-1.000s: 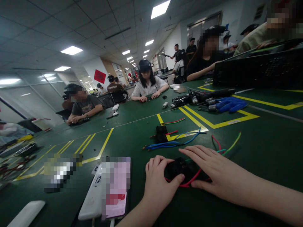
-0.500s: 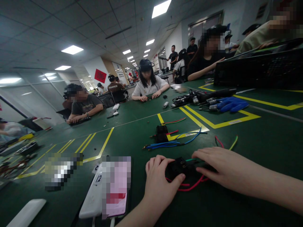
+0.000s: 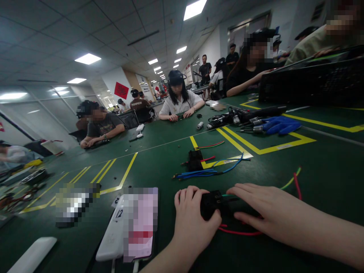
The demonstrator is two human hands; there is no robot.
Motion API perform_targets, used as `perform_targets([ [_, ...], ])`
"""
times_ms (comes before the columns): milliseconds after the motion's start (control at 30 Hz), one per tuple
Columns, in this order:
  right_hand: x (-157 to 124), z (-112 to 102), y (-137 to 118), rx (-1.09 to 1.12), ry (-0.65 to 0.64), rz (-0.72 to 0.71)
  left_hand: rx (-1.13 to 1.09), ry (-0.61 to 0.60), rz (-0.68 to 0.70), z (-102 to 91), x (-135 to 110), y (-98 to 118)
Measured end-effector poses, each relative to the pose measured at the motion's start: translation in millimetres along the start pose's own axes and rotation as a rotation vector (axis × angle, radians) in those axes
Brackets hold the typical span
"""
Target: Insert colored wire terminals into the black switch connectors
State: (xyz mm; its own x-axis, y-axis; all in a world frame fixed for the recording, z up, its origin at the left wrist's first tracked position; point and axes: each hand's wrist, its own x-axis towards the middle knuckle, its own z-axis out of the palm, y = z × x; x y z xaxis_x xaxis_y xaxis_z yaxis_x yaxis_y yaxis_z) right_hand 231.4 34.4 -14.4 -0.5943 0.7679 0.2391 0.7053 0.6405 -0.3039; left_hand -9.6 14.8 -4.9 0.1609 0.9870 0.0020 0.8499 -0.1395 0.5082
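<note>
A black plastic socket with pin slots in its end is gripped by my left hand, fingers over the far side and thumb against the near side. Coloured wires run from it to the right, under my right hand. My right fingers curve over these wires, hiding their middle part. A red wire loops out on the near side, while a yellow-green wire and a red wire end stick out beyond my right hand.
Beyond my hands lie black sockets and blue wires. To the left are a phone and a white power bank. Farther right, a blue glove lies by tools and a black case. A person sits opposite.
The socket has turned a little in my left hand. The yellow-green and red wire ends have swung to the right and now lie closer together beyond my right hand.
</note>
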Motion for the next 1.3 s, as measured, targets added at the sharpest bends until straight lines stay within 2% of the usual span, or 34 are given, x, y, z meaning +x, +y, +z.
perform_targets([
  [133, 5.6, -4.8, 4.6, -0.045, 0.028, -0.024, -0.042, -0.018, -0.005, -0.1, 1.2, -2.4],
  [367, 8.2, -14.2, 13.7, -0.202, 0.154, -0.128, -0.081, -0.037, -0.029, -2.7, 2.7, -2.5],
  [433, 8.3, -14.7, 15.7, -0.216, 0.131, -0.128, -0.085, -0.032, -0.03, -2.3, 2.7, -3.0],
  [633, 6.4, -11.2, 16.9, -0.288, -0.067, -0.019, -0.081, -0.033, -0.024, -1.7, 3.1, -2.5],
  [900, 6.0, -9.9, 18.4, -0.284, -0.112, -0.023, -0.068, -0.039, -0.007, -3.4, 1.7, 0.0],
  [1000, 4.9, -10.5, 19.0, -0.289, -0.081, -0.047, -0.067, -0.041, -0.002, -2.5, 1.6, -0.8],
  [1200, 5.5, -17.2, 14.4, -0.322, 0.106, -0.206, -0.085, -0.033, -0.024, -2.1, 2.5, -2.7],
  [1300, 5.6, -20.1, 12.8, -0.325, 0.143, -0.239, -0.09, -0.035, -0.027, -3.0, 2.4, -3.1],
])
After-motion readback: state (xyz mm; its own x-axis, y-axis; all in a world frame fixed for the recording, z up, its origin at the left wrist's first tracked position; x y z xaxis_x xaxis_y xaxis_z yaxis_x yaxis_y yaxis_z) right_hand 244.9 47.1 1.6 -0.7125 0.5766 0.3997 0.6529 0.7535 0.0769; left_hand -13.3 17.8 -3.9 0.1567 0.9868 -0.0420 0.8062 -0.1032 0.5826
